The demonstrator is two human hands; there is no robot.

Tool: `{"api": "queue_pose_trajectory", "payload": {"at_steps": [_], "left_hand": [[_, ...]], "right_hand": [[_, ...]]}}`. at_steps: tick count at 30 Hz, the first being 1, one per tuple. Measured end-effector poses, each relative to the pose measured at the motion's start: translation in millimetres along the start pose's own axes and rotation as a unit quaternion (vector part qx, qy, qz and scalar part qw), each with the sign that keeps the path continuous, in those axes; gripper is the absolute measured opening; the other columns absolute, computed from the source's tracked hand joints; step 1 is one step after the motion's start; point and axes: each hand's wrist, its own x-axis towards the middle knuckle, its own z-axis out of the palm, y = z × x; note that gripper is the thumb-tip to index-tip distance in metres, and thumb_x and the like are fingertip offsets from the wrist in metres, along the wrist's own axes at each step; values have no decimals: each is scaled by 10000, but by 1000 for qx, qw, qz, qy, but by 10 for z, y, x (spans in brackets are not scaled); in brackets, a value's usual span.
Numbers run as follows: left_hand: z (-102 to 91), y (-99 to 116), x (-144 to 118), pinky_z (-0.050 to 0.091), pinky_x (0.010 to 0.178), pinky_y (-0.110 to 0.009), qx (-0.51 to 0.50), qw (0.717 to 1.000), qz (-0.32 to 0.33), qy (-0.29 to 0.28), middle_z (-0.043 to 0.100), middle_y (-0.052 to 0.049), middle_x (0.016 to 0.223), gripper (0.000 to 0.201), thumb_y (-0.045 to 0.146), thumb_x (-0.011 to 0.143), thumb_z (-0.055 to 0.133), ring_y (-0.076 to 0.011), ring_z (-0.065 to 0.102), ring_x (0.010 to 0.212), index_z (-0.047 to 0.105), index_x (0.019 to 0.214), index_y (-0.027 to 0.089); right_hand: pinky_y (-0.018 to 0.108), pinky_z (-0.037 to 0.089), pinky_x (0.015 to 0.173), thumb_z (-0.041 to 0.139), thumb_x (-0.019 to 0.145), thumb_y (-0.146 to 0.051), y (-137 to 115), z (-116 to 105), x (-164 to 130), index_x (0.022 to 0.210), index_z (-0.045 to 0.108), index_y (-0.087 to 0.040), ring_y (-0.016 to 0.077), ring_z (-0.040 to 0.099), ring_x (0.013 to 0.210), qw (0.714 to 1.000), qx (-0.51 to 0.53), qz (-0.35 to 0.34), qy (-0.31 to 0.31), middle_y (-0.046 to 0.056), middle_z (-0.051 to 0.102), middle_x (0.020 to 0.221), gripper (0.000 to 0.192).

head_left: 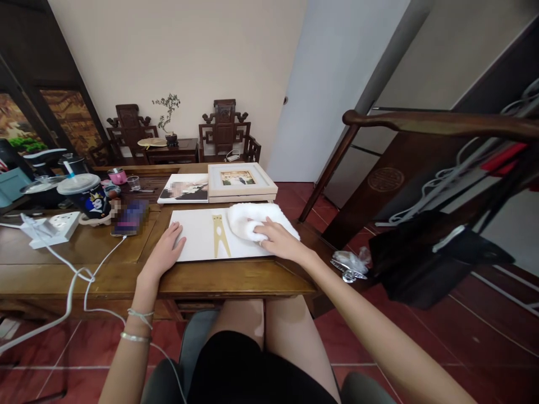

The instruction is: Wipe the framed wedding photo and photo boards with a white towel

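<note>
A white board (193, 235) lies flat near the front edge of the wooden table, with a gold A-shaped piece (219, 238) on its middle. My left hand (167, 247) rests at the board's left edge, fingers stretched out and holding nothing. On the board's right part, my right hand (275, 238) grips a fluffy white cloth (252, 216), its fingers pressed into a bunched fold. The cloth covers the board's far right area and hides what is beneath it.
Behind the board lie a framed picture (242, 179) and a photo panel (184, 188). To the left are a lidded cup (88, 196), a phone (130, 217), a power strip (59, 229) and a white cable (90, 275). A wooden chair (379, 168) stands at the right.
</note>
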Motion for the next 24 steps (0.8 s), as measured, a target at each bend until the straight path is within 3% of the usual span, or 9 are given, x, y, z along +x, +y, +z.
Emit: {"api": "queue_pose_trajectory", "payload": {"at_steps": [5,8,11,14,19,24], "left_hand": [[-2,1,-5,239,1205,-446,-4,1000,3,0,430,-163,1511,536,421,926,394,-277,347,1437,535,1336,106],[-13,7,-7,241,1202,-460,-3,1000,5,-5,423,-173,1514,526,411,930,399,-286,346,1437,534,1333,101],[-15,-3,-7,243,1200,-471,1,1000,13,-6,425,-153,1517,509,404,933,400,-282,343,1439,530,1338,123],[-17,-6,-9,241,1201,-472,1,1000,16,-8,423,-146,1520,509,401,931,404,-282,335,1442,527,1343,129],[-34,25,-25,237,1204,-458,-5,1000,10,-8,415,-171,1519,531,421,931,398,-286,338,1440,533,1337,106],[-25,21,-24,235,1203,-459,-3,1000,8,-10,411,-147,1528,521,423,937,396,-275,330,1445,527,1348,131]], "right_hand": [[524,220,1183,408,665,-21,-255,-53,-480,842,616,-212,263,465,1346,1000,12,-11,-9,88,573,1396,333],[519,259,1170,414,667,-32,-300,-104,-552,848,629,-224,270,509,1300,1000,8,-16,-15,64,613,1347,340],[507,346,1108,426,686,-59,-172,-130,-358,806,629,-225,277,632,1078,1000,4,-12,-15,53,723,1070,289],[504,330,1102,438,716,-91,60,-92,29,768,620,-211,245,653,858,1000,-5,-10,-13,29,708,824,224],[424,388,1006,436,736,-108,307,18,532,872,661,-180,257,611,884,998,-52,35,23,68,704,871,273],[307,443,778,428,723,-108,242,-18,423,838,664,-179,243,602,795,998,-52,37,11,75,681,803,272]]}}
